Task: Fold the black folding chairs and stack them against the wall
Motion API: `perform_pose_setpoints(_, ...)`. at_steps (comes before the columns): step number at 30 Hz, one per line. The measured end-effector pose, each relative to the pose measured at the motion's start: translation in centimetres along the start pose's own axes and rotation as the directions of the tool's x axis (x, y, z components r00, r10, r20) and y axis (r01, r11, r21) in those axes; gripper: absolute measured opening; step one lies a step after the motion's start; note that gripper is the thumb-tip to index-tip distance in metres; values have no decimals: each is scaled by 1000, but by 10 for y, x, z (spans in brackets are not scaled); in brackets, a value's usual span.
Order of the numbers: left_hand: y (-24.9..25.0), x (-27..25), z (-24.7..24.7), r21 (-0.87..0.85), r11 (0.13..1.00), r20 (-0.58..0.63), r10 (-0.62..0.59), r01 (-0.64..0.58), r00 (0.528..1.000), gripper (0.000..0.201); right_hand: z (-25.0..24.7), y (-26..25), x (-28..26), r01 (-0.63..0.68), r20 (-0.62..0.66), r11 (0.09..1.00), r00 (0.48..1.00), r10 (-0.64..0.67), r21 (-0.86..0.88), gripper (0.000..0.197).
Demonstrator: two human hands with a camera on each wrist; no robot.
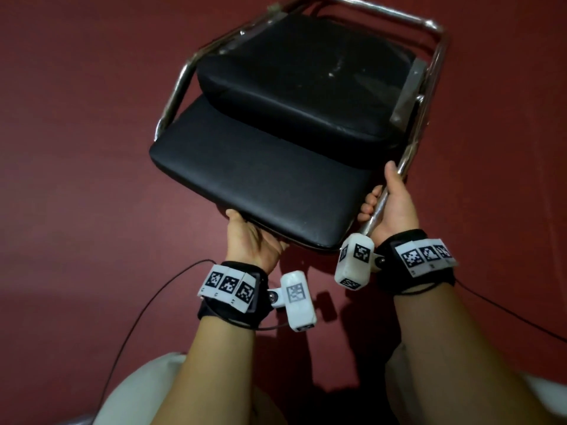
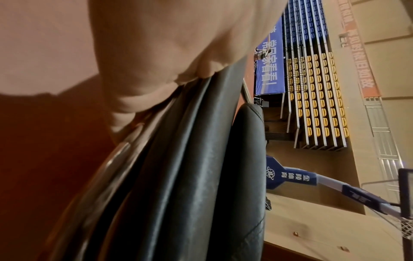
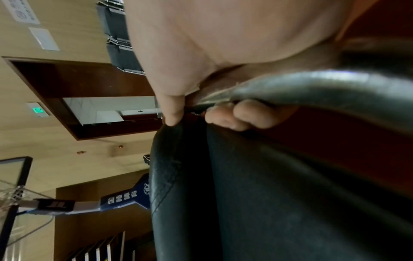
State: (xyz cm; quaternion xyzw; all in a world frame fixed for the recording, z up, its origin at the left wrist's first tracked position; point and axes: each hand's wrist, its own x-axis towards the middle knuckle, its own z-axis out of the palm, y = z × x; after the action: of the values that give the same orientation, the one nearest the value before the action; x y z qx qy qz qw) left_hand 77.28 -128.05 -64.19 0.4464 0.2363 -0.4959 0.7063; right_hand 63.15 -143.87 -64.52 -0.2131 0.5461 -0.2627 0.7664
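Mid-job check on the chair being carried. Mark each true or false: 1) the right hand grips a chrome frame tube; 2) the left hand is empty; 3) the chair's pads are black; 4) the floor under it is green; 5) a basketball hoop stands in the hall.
1) The right hand grips a chrome frame tube: true.
2) The left hand is empty: false; it holds the near edge of the black pad.
3) The folding chair has black pads: true.
4) The floor is green: false; it is dark red.
5) A basketball hoop stands in the hall: true, seen in the left wrist view.
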Motion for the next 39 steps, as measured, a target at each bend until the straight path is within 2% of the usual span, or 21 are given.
perform_pose_setpoints(7, -4, -30, 26, 59, 998, -96, -25, 31, 995, 80, -6, -22, -12, 18, -134, 1000, 991, -21, -17, 51)
perform_pose_setpoints(12, 15, -74, 54, 107, 993, -148, -37, 53, 988, 79, 8, -46, -48, -14, -199, 1000, 980, 13, -2, 51)
perform_pose_setpoints(18, 44, -129, 111, 128, 988, -199, -54, 81, 979, 80, 28, -111, -96, -151, -185, 987, 970, 158, 53, 48)
perform_pose_setpoints(23, 65, -175, 182, 132, 986, -280, -61, 101, 958, 81, 42, -185, -125, -243, -206, 968, 946, 250, 57, 48)
perform_pose_setpoints(28, 91, -224, 269, 167, 978, -334, -62, 123, 941, 74, 64, -266, -150, -333, -220, 939, 912, 345, 93, 48)
perform_pose_setpoints(35, 130, -269, 405, 208, 972, -360, -24, 105, 933, 68, 93, -393, -171, -376, -191, 921, 901, 389, 104, 40)
perform_pose_setpoints(37, 138, -276, 442, 250, 962, -326, -22, 108, 945, 60, 99, -431, -172, -407, -163, 909, 895, 416, 86, 36)
perform_pose_setpoints(39, 142, -278, 475, 307, 944, -281, -32, 121, 959, 43, 104, -470, -173, -434, -138, 899, 889, 437, 51, 35)
